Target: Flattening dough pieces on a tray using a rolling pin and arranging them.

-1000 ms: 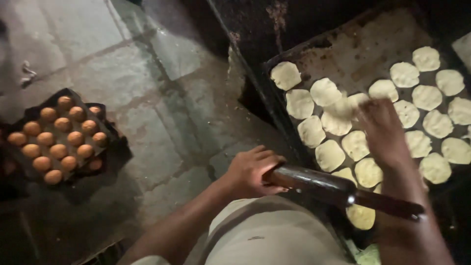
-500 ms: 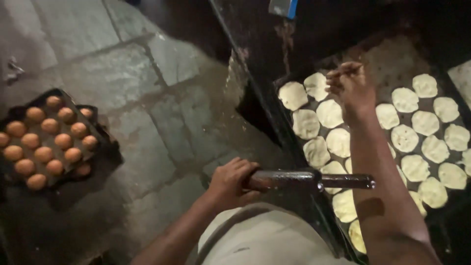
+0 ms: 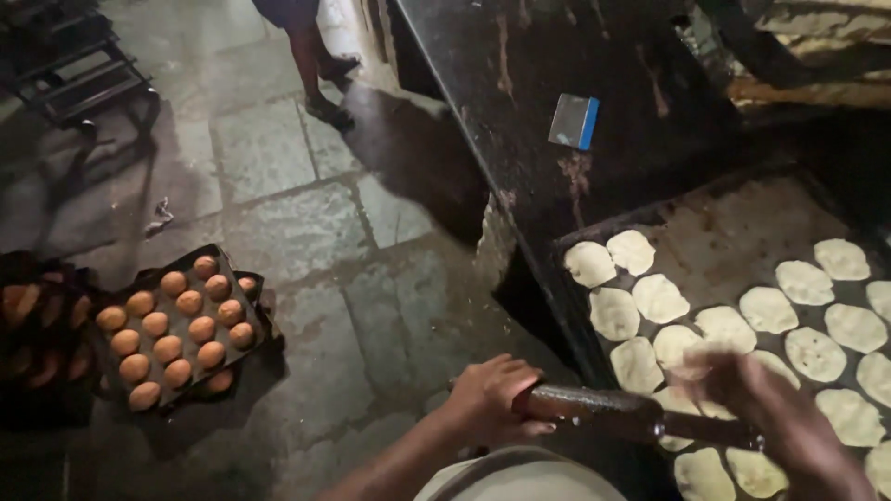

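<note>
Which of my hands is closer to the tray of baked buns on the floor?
Left. The left hand grips the rolling pin nearer the bun tray; the right hand is farther, over the dough discs.

Right hand (image 3: 770, 408) motion-blurred, fingers indistinct.

Dough rounds (image 3: 724, 325) crowd the dark tray (image 3: 733, 223) (its far strip bare), rolling pin (image 3: 631, 415) barring its near edge.

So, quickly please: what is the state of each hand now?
Left hand: closed around the rolling pin.
Right hand: blurred above the dough discs; its grip cannot be told.
</note>
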